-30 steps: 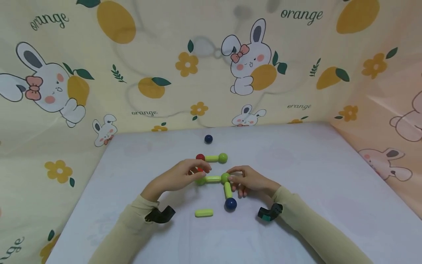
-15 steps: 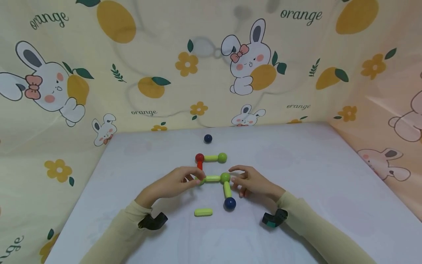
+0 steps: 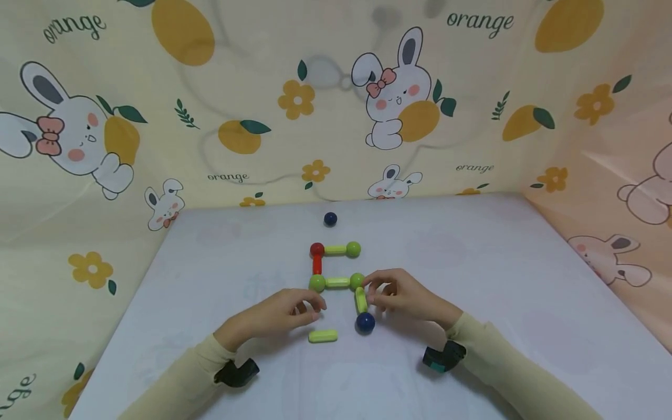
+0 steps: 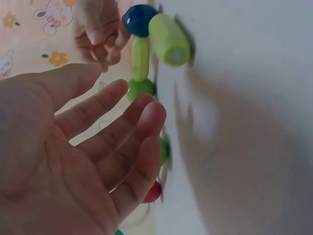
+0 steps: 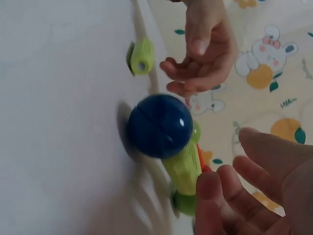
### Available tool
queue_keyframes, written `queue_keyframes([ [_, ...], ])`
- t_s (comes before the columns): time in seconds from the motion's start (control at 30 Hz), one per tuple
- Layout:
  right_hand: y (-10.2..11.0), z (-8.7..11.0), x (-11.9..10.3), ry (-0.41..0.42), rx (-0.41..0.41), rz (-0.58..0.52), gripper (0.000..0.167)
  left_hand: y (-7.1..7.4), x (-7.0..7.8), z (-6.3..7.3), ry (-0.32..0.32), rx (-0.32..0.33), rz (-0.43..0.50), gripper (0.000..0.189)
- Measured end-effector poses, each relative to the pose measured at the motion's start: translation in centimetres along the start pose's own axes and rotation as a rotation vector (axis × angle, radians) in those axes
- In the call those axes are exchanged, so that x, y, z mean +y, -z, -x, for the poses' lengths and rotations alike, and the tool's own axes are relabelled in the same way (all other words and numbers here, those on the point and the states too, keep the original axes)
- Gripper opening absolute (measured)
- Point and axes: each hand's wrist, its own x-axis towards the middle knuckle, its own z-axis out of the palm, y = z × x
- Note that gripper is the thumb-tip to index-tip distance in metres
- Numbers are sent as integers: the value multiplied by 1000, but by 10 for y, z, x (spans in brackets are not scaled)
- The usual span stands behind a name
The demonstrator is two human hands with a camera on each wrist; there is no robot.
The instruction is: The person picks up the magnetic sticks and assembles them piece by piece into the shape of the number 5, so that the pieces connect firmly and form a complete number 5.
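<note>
A chain of joined balls and sticks lies on the table. It runs from a green ball (image 3: 353,249) along a green stick to a red ball (image 3: 317,249), down a red stick (image 3: 317,265) to another green ball (image 3: 317,283), then across to a third green ball (image 3: 357,280). From there a green stick (image 3: 361,300) leads to a blue ball (image 3: 365,322). My left hand (image 3: 280,315) hovers with relaxed fingers above a loose green stick (image 3: 322,336), holding nothing. My right hand (image 3: 406,297) is beside the third green ball, fingers loosely bent; contact is unclear.
A dark blue ball (image 3: 330,219) lies alone at the back of the white-covered table (image 3: 472,251). Behind and at the sides hangs a printed cloth (image 3: 336,134) with rabbits and oranges. A black wrist camera (image 3: 444,356) sits on the right sleeve.
My left hand has drawn back from the left green ball toward the loose green stick, uncovering the red stick. My right hand has shifted slightly nearer me. The chain keeps its shape.
</note>
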Motion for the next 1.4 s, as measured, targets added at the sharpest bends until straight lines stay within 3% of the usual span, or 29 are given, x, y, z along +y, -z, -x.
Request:
queue_keyframes([
  [0.2,-7,4,-5,49,-44,76,29,-10,-1,3,45,-31,-18,25],
  [0.43,-12,6,-6,83,-100,120,21,-13,-4,7,-6,-36,-17,26],
  [0.67,-13,5,-3,108,-120,145,14,-16,-7,6,-18,-40,-17,29],
  [1.13,-16,5,-3,71,-131,112,10,-23,0,3,64,-58,-76,27],
  [1.4,-14,6,-6,68,-117,129,10,-22,1,-2,73,-51,-116,25],
])
